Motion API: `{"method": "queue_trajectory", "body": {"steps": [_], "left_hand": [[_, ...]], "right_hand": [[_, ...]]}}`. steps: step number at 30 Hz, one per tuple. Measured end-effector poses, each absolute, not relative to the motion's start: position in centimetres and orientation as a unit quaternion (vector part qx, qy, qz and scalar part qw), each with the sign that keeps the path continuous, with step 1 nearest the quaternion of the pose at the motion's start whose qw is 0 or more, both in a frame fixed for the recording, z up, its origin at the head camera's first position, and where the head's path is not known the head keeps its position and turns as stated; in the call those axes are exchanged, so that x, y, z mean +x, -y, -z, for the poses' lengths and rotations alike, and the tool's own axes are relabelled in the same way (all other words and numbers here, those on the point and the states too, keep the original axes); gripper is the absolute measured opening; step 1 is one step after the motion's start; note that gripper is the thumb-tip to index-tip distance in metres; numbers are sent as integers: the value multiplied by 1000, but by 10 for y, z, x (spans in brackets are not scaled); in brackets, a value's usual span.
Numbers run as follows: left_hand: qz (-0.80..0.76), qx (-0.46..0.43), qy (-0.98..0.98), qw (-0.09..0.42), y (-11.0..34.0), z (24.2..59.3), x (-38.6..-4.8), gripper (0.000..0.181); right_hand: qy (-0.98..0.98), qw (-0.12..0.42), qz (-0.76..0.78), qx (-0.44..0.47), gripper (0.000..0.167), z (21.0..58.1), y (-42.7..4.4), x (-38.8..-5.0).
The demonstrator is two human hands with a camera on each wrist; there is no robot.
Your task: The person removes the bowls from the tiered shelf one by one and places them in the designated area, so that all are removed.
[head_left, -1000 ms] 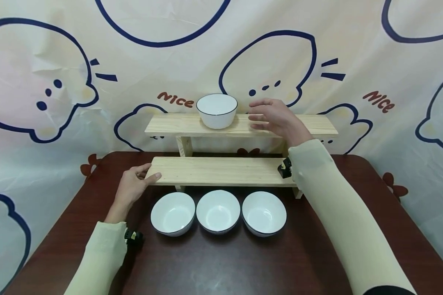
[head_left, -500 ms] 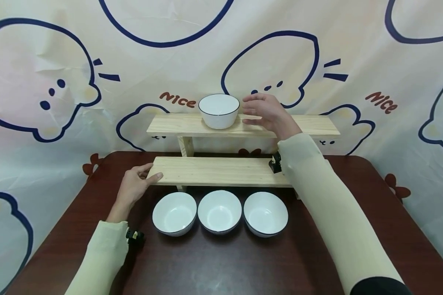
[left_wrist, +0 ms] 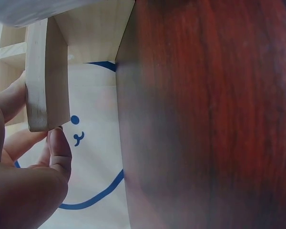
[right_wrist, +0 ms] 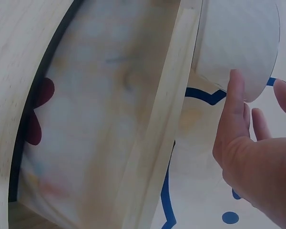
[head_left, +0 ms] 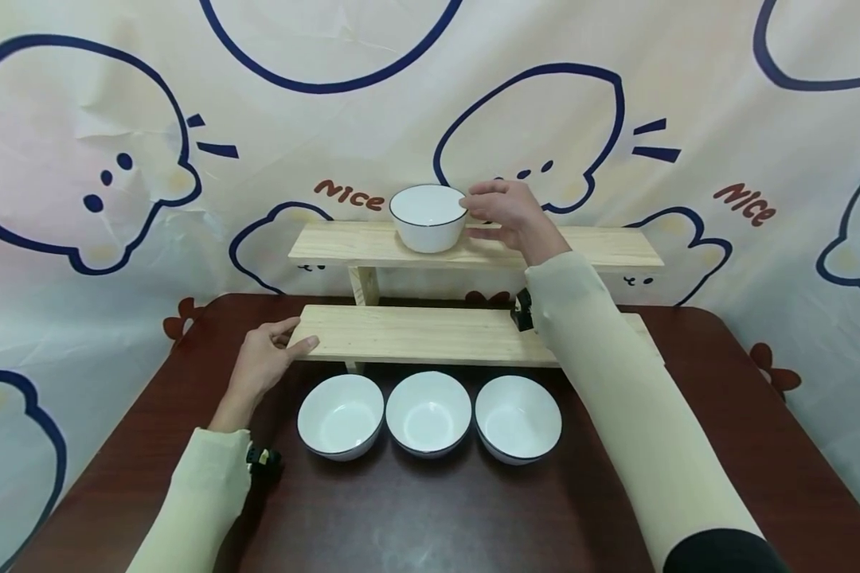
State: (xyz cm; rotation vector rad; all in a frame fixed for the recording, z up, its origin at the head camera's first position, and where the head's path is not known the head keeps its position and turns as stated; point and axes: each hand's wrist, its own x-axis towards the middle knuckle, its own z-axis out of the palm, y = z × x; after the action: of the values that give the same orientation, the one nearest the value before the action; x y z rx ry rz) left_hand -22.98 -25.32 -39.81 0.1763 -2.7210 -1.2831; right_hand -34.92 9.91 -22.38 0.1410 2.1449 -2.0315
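Observation:
A white bowl (head_left: 428, 219) with a dark rim stands on the upper board (head_left: 337, 245) of a two-tier wooden shelf. My right hand (head_left: 512, 219) is at the bowl's right side, its fingers stretched toward the wall and rim. In the right wrist view the fingertips overlap the bowl (right_wrist: 238, 43); whether they press on it I cannot tell. With thumb on top and fingers at the end and below, my left hand (head_left: 261, 362) holds the left end of the lower board (head_left: 416, 334). The left wrist view shows that board end (left_wrist: 47, 81) between thumb and fingers.
In front of the shelf, three more white bowls, the left one (head_left: 340, 418), the middle one (head_left: 428, 414) and the right one (head_left: 518, 418), stand in a row on the dark wooden table (head_left: 430, 517). A patterned cloth (head_left: 330, 135) hangs behind.
My right hand has moved left along the upper board until its fingertips reach the bowl's side. The left hand keeps its hold on the lower board, and the bowls stay in place.

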Motion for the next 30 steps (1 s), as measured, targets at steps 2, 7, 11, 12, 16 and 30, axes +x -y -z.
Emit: {"method": "queue_trajectory", "body": {"steps": [2,7,11,12,16,30], "left_hand": [[425,55,901,64,253,397,-230,63],[425,54,901,63,254,397,-229,63],[428,57,900,62,253,396,-229,62],[428,57,900,62,253,396,-229,62],[426,60,901,60,253,395,-229,62],[429,62,899,62,253,396,-230,63]], "right_hand": [[-724,94,681,51,45,223,-97,-351],[-725,102,679,60,46,225,-92,-354],[-725,104,677,63,49,228,-89,-356],[-725,103,677,64,50,228,-89,-357],[-728,99,676,59,52,229,-85,-358],[-750,79,654,55,51,226,-85,-351]]}}
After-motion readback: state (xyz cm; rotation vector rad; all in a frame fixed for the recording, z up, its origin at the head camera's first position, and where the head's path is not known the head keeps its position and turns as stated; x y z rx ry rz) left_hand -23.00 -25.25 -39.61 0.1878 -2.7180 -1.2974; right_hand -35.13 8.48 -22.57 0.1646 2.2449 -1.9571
